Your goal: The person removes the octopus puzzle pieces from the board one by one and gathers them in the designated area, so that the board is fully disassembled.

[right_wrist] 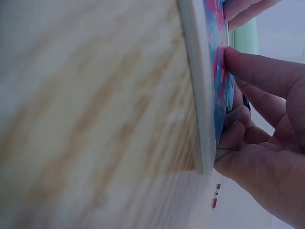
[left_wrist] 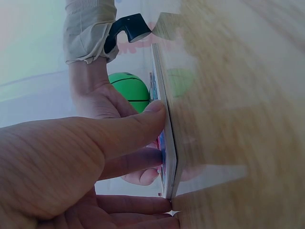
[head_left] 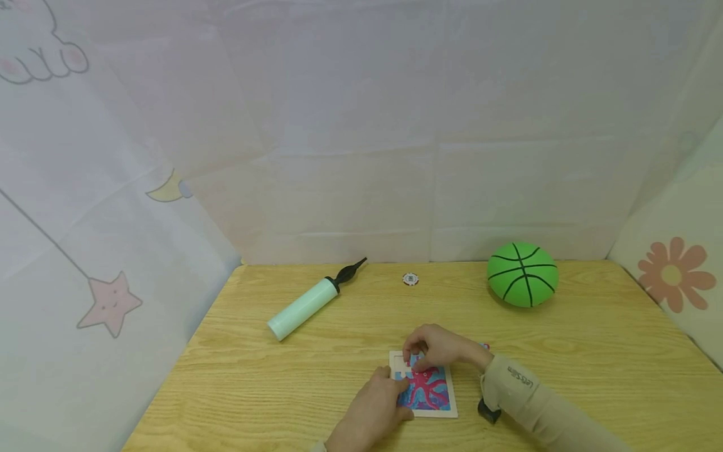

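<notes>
A jigsaw puzzle in a pale frame point(head_left: 446, 414) lies flat on the wooden table, its picture a pink octopus on blue. Its upper left part shows bare backing. My right hand point(head_left: 437, 347) is over the top of the puzzle and pinches a blue puzzle piece point(right_wrist: 230, 93), which stands slightly tilted from the picture in the right wrist view. My left hand point(head_left: 373, 405) steadies the lower left corner. Its thumb point(left_wrist: 155, 107) rests on the frame's near edge, one finger touches the picture, and other fairly straight fingers lie along the left side.
A mint-green hand pump point(head_left: 305, 307) with a black nozzle lies at the back left. A poker chip point(head_left: 410, 279) is behind the puzzle, and a green ball point(head_left: 523, 275) with black lines sits at the back right. Behind the right wrist, a small colourful thing point(head_left: 486, 346) is mostly hidden.
</notes>
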The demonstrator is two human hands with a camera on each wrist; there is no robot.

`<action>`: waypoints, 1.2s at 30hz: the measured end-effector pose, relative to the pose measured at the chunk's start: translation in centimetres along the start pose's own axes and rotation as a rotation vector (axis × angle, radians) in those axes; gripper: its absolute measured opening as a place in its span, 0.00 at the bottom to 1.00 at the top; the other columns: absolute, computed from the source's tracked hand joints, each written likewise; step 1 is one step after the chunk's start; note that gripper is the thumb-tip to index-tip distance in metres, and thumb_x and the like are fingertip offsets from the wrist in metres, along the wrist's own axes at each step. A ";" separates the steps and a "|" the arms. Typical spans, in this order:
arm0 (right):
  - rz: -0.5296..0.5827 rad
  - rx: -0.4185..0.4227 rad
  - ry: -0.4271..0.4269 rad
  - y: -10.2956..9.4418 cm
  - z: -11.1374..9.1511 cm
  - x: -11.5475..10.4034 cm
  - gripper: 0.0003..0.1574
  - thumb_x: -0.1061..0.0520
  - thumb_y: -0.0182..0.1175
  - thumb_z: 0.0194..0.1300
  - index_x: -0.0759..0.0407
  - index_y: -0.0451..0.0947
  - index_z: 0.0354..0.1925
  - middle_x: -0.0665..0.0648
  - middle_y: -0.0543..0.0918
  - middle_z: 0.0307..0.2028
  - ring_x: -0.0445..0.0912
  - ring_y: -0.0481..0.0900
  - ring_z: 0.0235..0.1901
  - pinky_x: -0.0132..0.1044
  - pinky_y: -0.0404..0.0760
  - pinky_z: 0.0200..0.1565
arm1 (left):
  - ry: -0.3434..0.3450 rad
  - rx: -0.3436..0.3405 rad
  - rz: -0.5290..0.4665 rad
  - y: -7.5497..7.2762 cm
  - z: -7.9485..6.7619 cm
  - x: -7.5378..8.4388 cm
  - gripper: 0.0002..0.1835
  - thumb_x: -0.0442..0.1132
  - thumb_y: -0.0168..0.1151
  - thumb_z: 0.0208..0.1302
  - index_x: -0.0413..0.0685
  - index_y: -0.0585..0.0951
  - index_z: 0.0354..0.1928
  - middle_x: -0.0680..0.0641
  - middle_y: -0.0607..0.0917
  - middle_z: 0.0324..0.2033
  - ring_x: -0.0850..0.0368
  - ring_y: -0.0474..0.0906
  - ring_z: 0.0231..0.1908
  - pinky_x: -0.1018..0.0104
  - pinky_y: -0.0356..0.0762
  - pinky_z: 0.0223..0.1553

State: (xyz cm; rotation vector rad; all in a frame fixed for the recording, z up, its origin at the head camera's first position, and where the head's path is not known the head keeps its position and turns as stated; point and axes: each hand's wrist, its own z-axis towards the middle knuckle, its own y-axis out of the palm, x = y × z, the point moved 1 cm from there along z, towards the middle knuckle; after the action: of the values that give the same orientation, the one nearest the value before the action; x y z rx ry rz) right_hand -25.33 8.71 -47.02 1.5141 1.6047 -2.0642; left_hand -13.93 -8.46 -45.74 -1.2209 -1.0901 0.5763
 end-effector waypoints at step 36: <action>-0.035 0.082 0.006 0.5 -0.3 -0.5 0.09 0.66 0.71 0.52 0.57 0.81 0.32 0.52 0.76 0.25 0.36 0.65 0.21 0.27 0.67 0.25 | 0.003 -0.016 0.033 0.1 0.2 -0.2 0.25 0.49 0.71 0.55 0.48 0.82 0.53 0.44 0.78 0.44 0.62 0.72 0.39 0.69 0.78 0.43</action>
State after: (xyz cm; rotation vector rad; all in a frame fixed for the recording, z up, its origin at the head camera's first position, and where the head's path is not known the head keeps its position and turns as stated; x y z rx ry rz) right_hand -24.57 8.46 -46.95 1.5300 1.5779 -2.1717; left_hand -14.16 -8.50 -45.96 -1.2554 -1.0754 0.5912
